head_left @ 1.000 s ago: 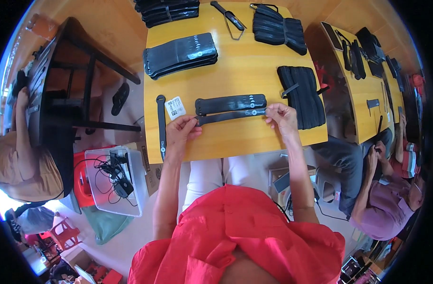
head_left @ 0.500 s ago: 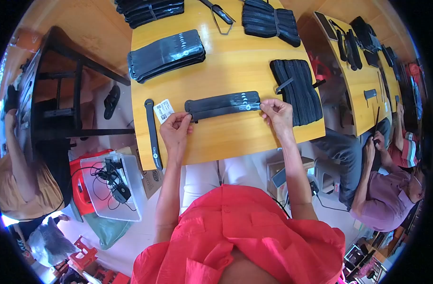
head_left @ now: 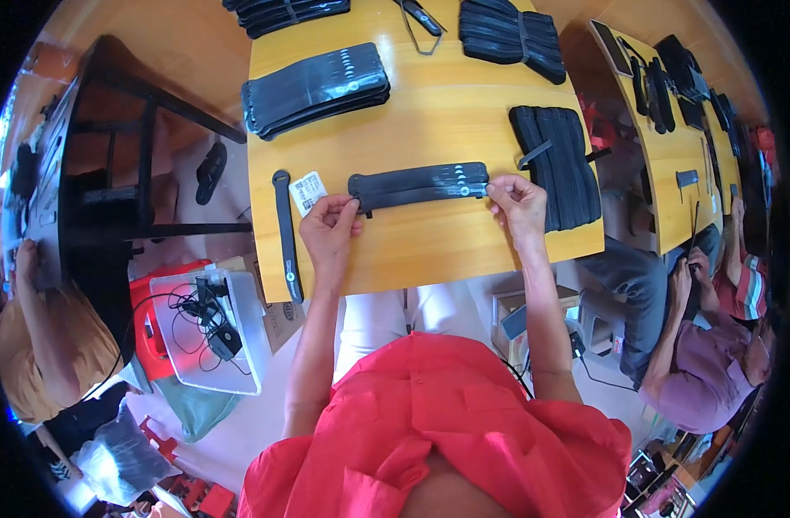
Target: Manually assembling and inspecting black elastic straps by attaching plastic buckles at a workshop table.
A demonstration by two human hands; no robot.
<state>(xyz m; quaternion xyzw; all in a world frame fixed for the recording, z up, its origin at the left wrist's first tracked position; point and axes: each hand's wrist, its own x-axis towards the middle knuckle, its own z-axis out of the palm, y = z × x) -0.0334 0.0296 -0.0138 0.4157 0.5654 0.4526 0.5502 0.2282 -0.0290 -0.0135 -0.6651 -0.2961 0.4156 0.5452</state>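
Note:
A short pile of flat black straps [head_left: 419, 186], rounded at one end and printed in white at the other, lies crosswise near the front of the table. My left hand [head_left: 329, 231] pinches its left end between thumb and fingers. At the right end, my right hand [head_left: 522, 210] grips the printed corner the same way. Beside my left hand are a white label card [head_left: 308, 192] and a single long black strap [head_left: 287, 237]. A banded bundle of black straps [head_left: 557, 168] sits just right of my right hand.
On the yellow table [head_left: 447, 104] stand a larger strap stack [head_left: 317, 91] and a banded bundle [head_left: 511, 39] at the back. A clear plastic bin [head_left: 240, 332] with cables is on the floor at left. People sit at both sides, one in a purple shirt [head_left: 701, 375].
The whole view has shifted slightly, so the table sits a little further right. Both hands keep their pinch on the strap pile, which shows little movement on the table.

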